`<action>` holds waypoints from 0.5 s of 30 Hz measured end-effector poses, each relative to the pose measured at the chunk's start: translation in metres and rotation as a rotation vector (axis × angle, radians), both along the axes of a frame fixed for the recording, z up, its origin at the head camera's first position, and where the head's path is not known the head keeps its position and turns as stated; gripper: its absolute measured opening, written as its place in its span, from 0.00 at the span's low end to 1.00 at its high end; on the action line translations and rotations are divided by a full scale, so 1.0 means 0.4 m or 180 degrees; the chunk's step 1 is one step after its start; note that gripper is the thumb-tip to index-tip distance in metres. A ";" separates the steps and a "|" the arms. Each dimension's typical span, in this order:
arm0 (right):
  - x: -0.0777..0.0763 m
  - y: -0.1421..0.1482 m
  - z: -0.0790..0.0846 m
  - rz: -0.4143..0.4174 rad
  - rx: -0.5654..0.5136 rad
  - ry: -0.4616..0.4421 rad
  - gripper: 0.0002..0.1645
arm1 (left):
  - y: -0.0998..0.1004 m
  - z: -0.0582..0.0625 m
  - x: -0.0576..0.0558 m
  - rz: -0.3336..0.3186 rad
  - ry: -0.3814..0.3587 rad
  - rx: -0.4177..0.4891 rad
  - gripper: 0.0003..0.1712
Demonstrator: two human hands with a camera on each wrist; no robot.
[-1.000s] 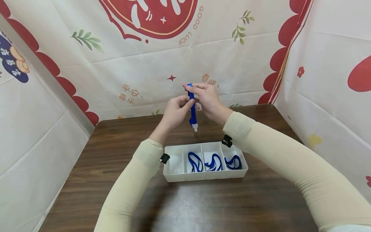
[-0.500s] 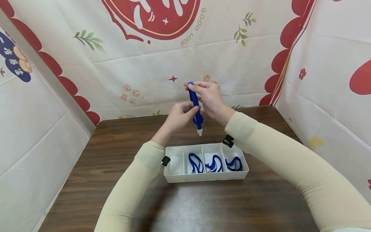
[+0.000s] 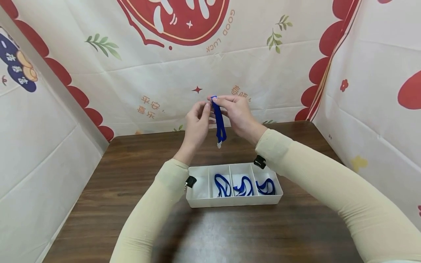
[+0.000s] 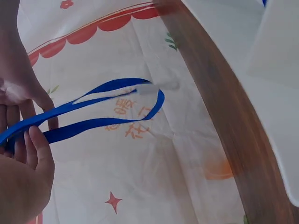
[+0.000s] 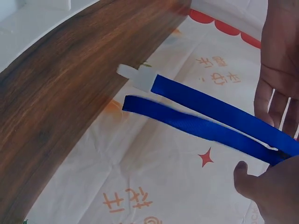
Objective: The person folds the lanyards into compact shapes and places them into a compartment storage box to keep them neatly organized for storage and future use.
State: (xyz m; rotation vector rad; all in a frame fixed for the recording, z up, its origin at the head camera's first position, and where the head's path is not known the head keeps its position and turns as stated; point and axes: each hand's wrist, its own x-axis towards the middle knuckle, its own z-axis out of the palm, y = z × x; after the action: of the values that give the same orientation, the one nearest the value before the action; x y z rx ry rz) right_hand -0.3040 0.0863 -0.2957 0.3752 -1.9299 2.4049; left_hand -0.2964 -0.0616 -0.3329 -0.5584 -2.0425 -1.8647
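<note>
In the head view a folded blue lanyard (image 3: pixel 219 124) hangs above the table's far part, its white plastic clip (image 3: pixel 219 145) lowest. My right hand (image 3: pixel 240 115) pinches its upper fold between thumb and fingers. Just left of that fold, my left hand (image 3: pixel 196 124) has thumb and fingertips together at the strap's top. Below both hands the strap parts into loose loops, and the left wrist view shows the lanyard (image 4: pixel 93 122) spread that way. The clip (image 5: pixel 142 78) is sharp in the right wrist view. The hands partly hide the top of the fold.
Nearer the body, a white divided tray (image 3: pixel 233 201) stands on the brown wooden table (image 3: pixel 131 182). Coiled blue lanyards lie in three compartments, such as the lanyard (image 3: pixel 265 187) on the right. Printed cloth walls (image 3: pixel 164 73) rise behind and beside the table.
My left hand has moved up the strap from its middle to the top fold. The lanyard's lower end has swung and spread into loops. My right hand stays at the top.
</note>
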 end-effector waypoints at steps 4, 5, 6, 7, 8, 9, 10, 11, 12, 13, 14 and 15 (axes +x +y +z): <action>0.001 -0.005 -0.001 0.0018 -0.0162 -0.0023 0.16 | 0.008 0.008 -0.003 0.0069 0.0016 0.0249 0.11; 0.001 -0.007 -0.001 0.0021 -0.0231 -0.0044 0.16 | 0.011 0.008 -0.005 0.0096 0.0017 0.0264 0.11; 0.001 -0.009 -0.002 0.0030 -0.0301 -0.0077 0.16 | 0.015 0.008 -0.006 0.0147 0.0029 0.0249 0.11; 0.002 -0.012 -0.004 0.0033 -0.0365 -0.0110 0.16 | 0.019 0.006 -0.007 0.0214 0.0051 0.0208 0.11; 0.002 -0.015 -0.005 0.0032 -0.0426 -0.0134 0.16 | 0.023 0.004 -0.007 0.0299 0.0084 0.0141 0.11; 0.003 -0.019 -0.007 0.0036 -0.0463 -0.0154 0.15 | 0.027 0.002 -0.008 0.0391 0.0124 0.0059 0.11; 0.004 -0.023 -0.009 0.0048 -0.0497 -0.0170 0.15 | 0.030 0.000 -0.007 0.0496 0.0173 -0.0032 0.11; 0.004 -0.026 -0.011 0.0066 -0.0527 -0.0185 0.14 | 0.032 -0.002 -0.007 0.0604 0.0231 -0.0127 0.10; 0.006 -0.028 -0.012 0.0075 -0.0556 -0.0204 0.14 | 0.034 -0.002 -0.006 0.0703 0.0292 -0.0228 0.11; 0.006 -0.032 -0.012 0.0072 -0.0575 -0.0196 0.14 | 0.036 -0.001 -0.005 0.0786 0.0350 -0.0309 0.11; 0.007 -0.035 -0.011 0.0064 -0.0591 -0.0182 0.14 | 0.038 0.000 -0.004 0.0860 0.0408 -0.0377 0.12; 0.007 -0.037 -0.010 0.0059 -0.0604 -0.0178 0.14 | 0.039 0.001 -0.003 0.0917 0.0459 -0.0417 0.12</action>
State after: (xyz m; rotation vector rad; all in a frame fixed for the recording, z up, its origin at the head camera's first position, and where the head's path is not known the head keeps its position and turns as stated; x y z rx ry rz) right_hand -0.3010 0.0714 -0.2997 0.3217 -1.7048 2.6084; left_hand -0.2976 -0.0460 -0.3326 -0.3931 -2.0364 -1.4924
